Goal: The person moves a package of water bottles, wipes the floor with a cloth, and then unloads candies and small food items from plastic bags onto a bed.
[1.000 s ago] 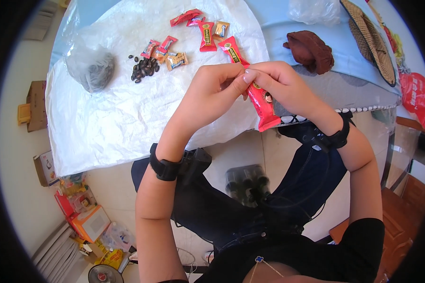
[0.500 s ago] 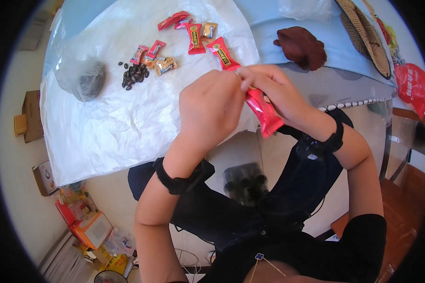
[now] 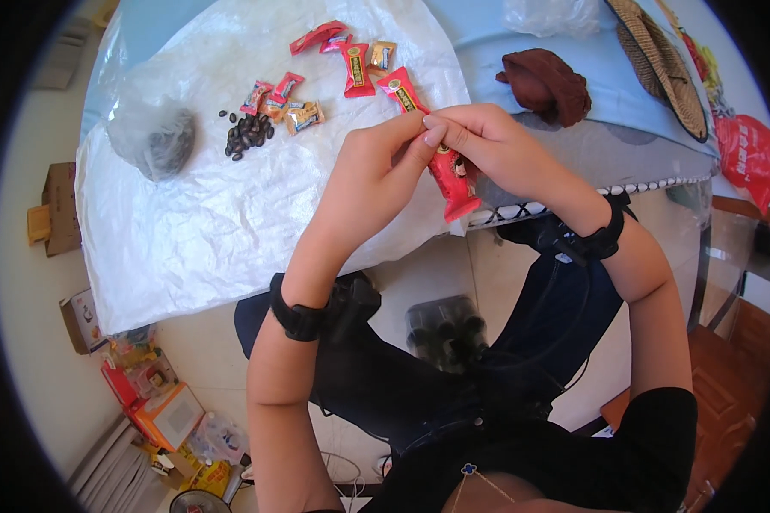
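Observation:
Thumbs and fingertips of my left hand (image 3: 375, 171) and my right hand (image 3: 512, 152) meet and pinch the upper end of a red wrapped snack packet (image 3: 453, 186). The packet hangs down between them, over the table's near edge; fingers hide its top. Just beyond the hands lies another red packet (image 3: 397, 84), partly covered by them. Further left on the white plastic sheet (image 3: 231, 239) are a red packet (image 3: 357, 70), small gold sachets (image 3: 305, 117) and small red sachets (image 3: 256, 97). A pile of small dark oval pieces (image 3: 250, 134) sits beside these.
A knotted clear bag with dark contents (image 3: 158, 145) stands at the sheet's left. To the right lie a dark red cloth (image 3: 547, 85), a woven straw item (image 3: 654, 68) and a clear plastic bag (image 3: 553, 15). A red bag (image 3: 746, 158) hangs beyond the table edge.
My hands have turned, bringing both thumbs together at the packet's upper end. The held packet has shifted slightly up and left, and hangs more steeply.

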Demonstrator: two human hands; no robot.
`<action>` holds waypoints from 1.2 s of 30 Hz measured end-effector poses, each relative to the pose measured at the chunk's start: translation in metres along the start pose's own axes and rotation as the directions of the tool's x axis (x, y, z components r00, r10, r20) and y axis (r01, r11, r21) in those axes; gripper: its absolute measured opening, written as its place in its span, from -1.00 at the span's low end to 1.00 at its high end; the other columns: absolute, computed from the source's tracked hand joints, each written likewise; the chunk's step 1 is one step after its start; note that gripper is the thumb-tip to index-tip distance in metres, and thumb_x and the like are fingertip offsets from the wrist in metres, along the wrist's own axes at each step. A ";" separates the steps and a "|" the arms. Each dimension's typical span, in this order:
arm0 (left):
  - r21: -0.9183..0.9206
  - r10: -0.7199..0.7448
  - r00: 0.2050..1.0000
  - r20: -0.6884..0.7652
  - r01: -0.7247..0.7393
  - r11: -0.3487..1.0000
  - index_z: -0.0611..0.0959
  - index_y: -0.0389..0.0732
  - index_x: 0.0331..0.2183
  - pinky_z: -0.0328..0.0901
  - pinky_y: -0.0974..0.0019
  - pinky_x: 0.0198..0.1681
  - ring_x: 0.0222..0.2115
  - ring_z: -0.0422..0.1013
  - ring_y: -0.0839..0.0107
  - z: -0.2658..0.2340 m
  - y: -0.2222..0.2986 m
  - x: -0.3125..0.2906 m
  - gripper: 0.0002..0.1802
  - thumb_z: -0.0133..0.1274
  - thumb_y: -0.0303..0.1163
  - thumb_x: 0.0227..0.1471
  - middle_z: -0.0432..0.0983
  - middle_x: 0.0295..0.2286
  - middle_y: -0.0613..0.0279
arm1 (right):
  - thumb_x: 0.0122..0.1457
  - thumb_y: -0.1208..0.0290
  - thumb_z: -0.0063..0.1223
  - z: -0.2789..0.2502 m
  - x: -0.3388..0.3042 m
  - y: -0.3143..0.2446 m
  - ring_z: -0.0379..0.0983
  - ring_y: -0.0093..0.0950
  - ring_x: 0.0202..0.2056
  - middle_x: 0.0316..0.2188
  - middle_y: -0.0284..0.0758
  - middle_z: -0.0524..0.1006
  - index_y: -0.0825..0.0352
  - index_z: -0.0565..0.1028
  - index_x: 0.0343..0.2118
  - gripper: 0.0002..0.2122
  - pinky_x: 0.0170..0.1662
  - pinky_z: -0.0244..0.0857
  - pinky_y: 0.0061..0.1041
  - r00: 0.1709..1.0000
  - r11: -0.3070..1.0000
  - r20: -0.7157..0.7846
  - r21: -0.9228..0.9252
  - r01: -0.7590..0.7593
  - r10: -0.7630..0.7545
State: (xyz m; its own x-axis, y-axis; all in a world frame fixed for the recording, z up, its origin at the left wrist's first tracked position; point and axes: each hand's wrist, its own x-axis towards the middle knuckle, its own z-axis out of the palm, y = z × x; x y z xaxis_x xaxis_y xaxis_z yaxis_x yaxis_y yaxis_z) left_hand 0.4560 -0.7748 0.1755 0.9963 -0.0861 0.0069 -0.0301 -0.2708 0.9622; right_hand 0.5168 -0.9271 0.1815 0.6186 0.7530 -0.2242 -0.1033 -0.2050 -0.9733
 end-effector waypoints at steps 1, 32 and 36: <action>-0.001 0.024 1.000 -0.016 -0.024 1.000 0.46 -0.31 -0.49 0.03 0.44 -0.67 -0.74 0.06 0.50 0.001 -0.003 0.000 -0.79 -0.12 -0.34 -0.01 0.21 -0.78 0.17 | 0.12 0.30 -0.21 0.000 0.001 0.004 0.21 -0.73 -0.67 -0.67 -0.47 0.33 0.35 0.41 -0.42 -0.78 -0.62 0.09 -0.74 0.998 0.991 0.017 0.119 -0.057 0.056; -0.028 0.020 0.946 -0.324 -0.031 0.999 0.46 -0.31 -0.45 0.09 0.55 -0.66 -0.72 0.25 0.60 -0.006 -0.008 0.013 -0.73 0.12 -0.39 -0.25 0.39 -0.65 0.24 | 0.15 0.39 -0.31 0.004 0.002 0.005 0.27 -0.75 -0.40 -0.10 -0.28 0.32 0.44 0.38 -0.30 -0.76 -0.40 0.20 -0.73 0.897 0.944 -0.295 -0.090 0.316 -0.328; -0.043 0.146 0.944 -0.296 -0.166 0.985 0.44 -0.32 -0.33 0.16 0.54 -0.51 -0.58 0.27 0.62 -0.011 0.009 -0.001 -0.69 0.10 -0.50 -0.23 0.40 -0.53 0.30 | 0.18 0.23 -0.45 -0.005 -0.020 -0.016 0.26 -0.33 -0.10 0.00 -0.05 0.18 0.29 0.29 -0.63 -0.65 -0.16 0.16 -0.51 0.905 0.874 -0.093 -0.315 0.369 -0.415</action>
State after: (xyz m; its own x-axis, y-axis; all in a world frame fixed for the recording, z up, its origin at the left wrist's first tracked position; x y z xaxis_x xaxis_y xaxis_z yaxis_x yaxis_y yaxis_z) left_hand 0.4560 -0.7671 0.1874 0.9600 0.1633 0.2274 -0.1910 -0.2114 0.9585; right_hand 0.5100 -0.9415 0.2018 0.6752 0.7083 0.2061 0.3835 -0.0984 -0.9183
